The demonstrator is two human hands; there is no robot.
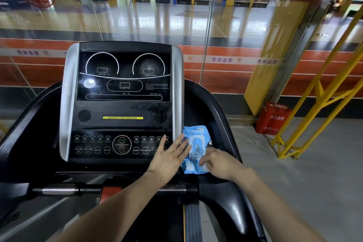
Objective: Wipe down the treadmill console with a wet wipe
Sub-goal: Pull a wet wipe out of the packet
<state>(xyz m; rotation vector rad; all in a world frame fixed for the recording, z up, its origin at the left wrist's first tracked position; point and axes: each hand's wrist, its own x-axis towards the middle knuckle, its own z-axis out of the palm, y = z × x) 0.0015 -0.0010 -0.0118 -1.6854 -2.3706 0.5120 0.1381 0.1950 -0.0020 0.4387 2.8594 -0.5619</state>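
A glass wall fills the upper frame, a sports hall beyond it. At centre stands one treadmill console [121,102]. Lower right of it, one blue wet wipe pack [195,151] lies in the side tray. The left hand [169,158] reaches flat, fingers spread and relaxed, its fingertips touching the pack's left edge. The right hand [218,163] curls, fingers pinching at the pack's lower edge.

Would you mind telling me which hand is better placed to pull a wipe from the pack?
Right. The right hand already sits with curled fingers at the wet wipe pack, by its flap. The left hand lies flat, fingers spread, steadying the pack's left edge.
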